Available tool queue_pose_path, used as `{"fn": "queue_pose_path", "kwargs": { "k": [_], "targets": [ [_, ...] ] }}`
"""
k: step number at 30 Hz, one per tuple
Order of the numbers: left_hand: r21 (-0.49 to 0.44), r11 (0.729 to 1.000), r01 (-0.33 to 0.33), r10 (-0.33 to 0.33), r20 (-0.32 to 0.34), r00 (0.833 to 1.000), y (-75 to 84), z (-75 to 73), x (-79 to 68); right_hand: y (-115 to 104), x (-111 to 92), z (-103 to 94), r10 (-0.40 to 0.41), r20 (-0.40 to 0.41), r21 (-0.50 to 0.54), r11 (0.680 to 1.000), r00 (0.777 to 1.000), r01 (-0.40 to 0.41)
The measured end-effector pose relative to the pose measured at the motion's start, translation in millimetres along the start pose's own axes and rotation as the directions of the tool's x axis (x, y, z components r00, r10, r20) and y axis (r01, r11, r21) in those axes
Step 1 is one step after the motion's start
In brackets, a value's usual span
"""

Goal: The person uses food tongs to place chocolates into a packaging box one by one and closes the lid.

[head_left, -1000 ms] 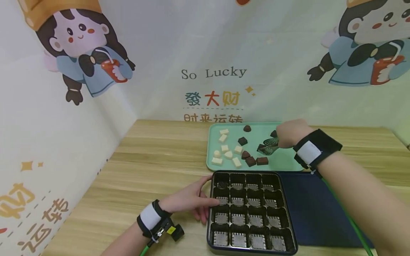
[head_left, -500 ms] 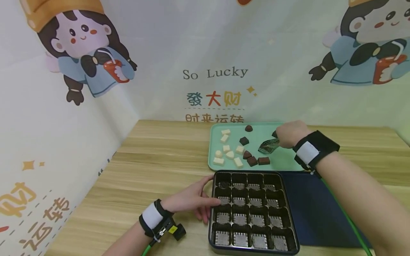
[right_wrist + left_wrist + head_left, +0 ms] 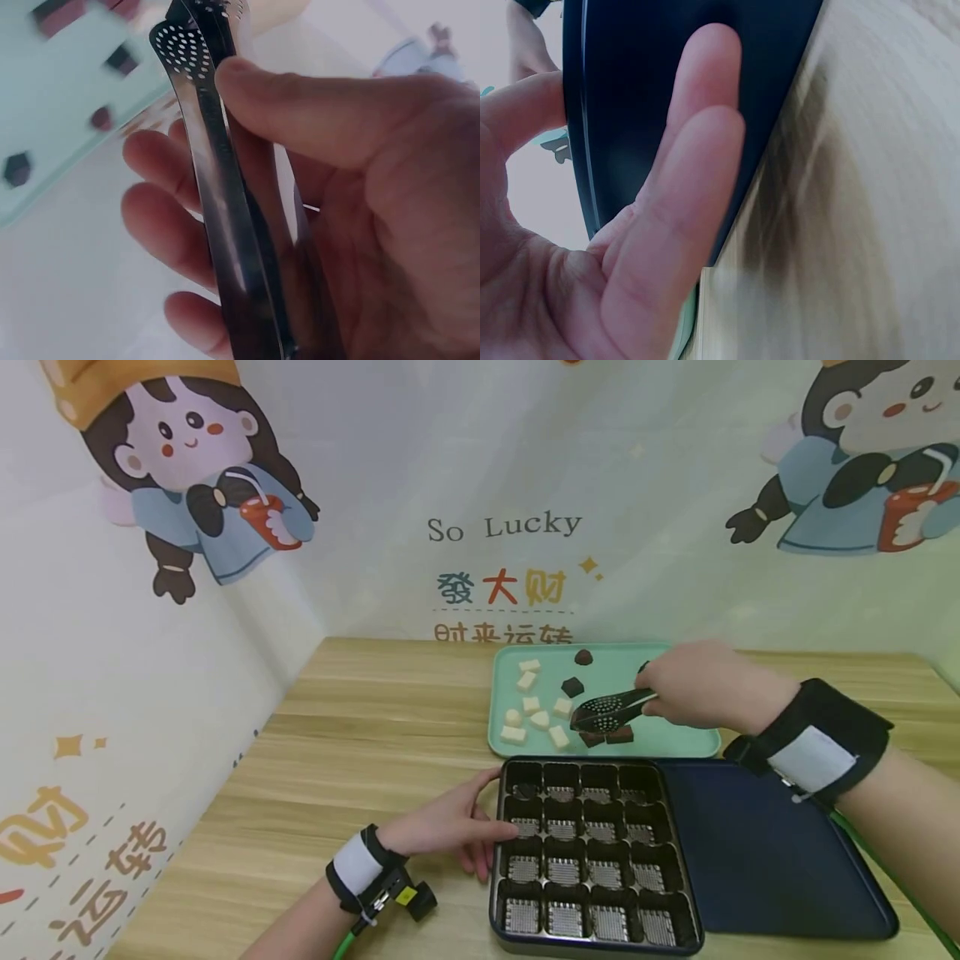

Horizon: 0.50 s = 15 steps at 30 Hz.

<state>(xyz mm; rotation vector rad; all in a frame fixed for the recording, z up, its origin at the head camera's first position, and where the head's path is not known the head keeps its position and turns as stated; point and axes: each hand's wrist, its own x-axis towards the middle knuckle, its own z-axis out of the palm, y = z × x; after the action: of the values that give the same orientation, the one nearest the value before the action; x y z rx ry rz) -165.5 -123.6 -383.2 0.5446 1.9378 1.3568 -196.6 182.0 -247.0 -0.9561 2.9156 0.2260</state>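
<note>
Currently, 2 bare hands work at a pale wooden bench (image 3: 375, 710), seen from above. The right hand (image 3: 708, 685) reaches in from the right with its fingers clamped around a pair of dark metal tongs (image 3: 611, 712); the thumb presses against 1 arm and the fingertips curl on the other. The tongs' perforated tips are over the front middle of a mint-green tray (image 3: 678, 743), partly covering dark chocolates (image 3: 573, 687) there. Whether anything sits between the tips cannot be told. To their left lie 8 white chocolates (image 3: 531, 705), loosely scattered on the tray.

In front of the tray stands a black box (image 3: 600, 947) divided into 16 compartments, 4 by 4. Its far-left compartment holds 1 dark piece (image 3: 525, 791). The left hand (image 3: 450, 831) steadies the box's left side: the thumb lies over the rim, and the other fingers, nearly straight, rest along the outer wall. Just right of the box is a flat navy panel (image 3: 772, 852). Both wrists wear black bands (image 3: 855, 727). Behind hangs a pale backdrop (image 3: 420, 452) printed "So Lucky", with 2 cartoon figures (image 3: 217, 485).
</note>
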Motion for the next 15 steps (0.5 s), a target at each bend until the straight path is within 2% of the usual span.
{"fn": "queue_pose_path", "kwargs": {
  "k": [4,11,15],
  "targets": [
    [-0.001,1.000,-0.005,0.005,-0.004,1.000,-1.7,-1.2,0.1,-24.8,-2.1,-6.6,-0.114,-0.008,0.001,0.993,0.993,0.114],
    [0.004,1.000,-0.005,0.005,-0.001,1.000,-2.5,-1.7,0.8,-56.6,0.5,-4.2,-0.119,0.011,-0.071,0.990,0.993,0.120],
    [-0.001,1.000,0.003,-0.003,0.000,1.000,-1.6,-1.6,1.7,-68.3,3.7,-3.2,-0.178,-0.092,-0.181,0.970,0.980,0.160]
  ]
}}
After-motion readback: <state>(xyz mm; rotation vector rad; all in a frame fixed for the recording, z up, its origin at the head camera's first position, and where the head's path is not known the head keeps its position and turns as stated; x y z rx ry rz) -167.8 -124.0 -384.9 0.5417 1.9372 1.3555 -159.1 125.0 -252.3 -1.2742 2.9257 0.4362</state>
